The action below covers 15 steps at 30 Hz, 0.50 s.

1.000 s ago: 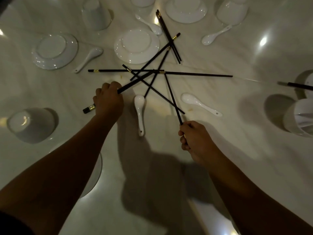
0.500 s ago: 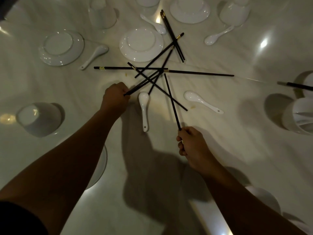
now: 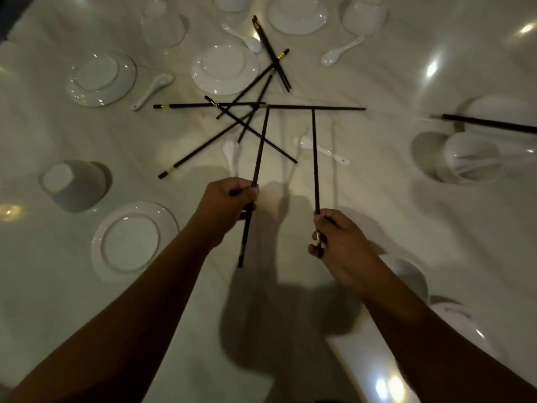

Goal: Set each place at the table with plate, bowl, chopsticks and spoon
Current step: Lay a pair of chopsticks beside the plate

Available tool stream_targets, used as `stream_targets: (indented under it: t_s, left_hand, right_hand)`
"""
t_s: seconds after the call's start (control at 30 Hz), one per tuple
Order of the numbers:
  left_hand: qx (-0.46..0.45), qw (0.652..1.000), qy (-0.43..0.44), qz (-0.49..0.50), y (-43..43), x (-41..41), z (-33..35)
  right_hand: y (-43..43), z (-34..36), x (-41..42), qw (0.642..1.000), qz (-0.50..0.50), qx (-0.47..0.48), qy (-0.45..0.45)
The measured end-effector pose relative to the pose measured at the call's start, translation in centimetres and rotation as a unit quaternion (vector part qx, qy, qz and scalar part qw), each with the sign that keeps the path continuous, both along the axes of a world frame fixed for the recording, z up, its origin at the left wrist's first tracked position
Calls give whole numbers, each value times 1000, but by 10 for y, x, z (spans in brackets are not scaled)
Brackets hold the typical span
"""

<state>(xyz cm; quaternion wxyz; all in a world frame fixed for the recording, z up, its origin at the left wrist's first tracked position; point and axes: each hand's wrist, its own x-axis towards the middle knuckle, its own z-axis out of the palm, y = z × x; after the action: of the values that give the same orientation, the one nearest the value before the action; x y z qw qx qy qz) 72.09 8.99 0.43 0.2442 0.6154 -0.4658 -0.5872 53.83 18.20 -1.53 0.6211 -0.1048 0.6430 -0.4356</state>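
My left hand [image 3: 229, 203] grips one black chopstick [image 3: 259, 152] that points away from me, its butt sticking out below the fist. My right hand [image 3: 338, 238] pinches a second black chopstick [image 3: 314, 158], also raised and pointing away. Several more black chopsticks [image 3: 232, 117] lie crossed in a heap on the white table. A white spoon [image 3: 231, 154] lies just beyond my left hand and another spoon [image 3: 322, 151] sits under the right chopstick. An upside-down plate [image 3: 130, 242] lies at my near left, an overturned bowl [image 3: 74, 184] behind it.
More overturned plates [image 3: 225, 68] [image 3: 100, 78] [image 3: 297, 14], bowls [image 3: 364, 17] [image 3: 162, 24] and spoons [image 3: 341, 52] [image 3: 154, 88] [image 3: 244, 37] are spread across the far table. An upright bowl [image 3: 465, 158] holding spoons stands at right, with a chopstick [image 3: 491, 123] behind it. Two bowls [image 3: 412, 274] sit near my right forearm.
Both hands pulled back toward me, each lifting a chopstick out of the heap. The left hand now holds a different, more upright chopstick; the one it touched lies on the table.
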Motion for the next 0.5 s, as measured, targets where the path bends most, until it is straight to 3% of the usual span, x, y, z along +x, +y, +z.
stream_targets:
  t_s: [0.2,0.5]
  left_hand:
    - [77,995,59,-36,83,-43,14]
    - [80,984,63,-148,178,-113,27]
  right_hand:
    - [72,24,-30,998,46,-41,18]
    - [186,46,-90,987,93,-37,123]
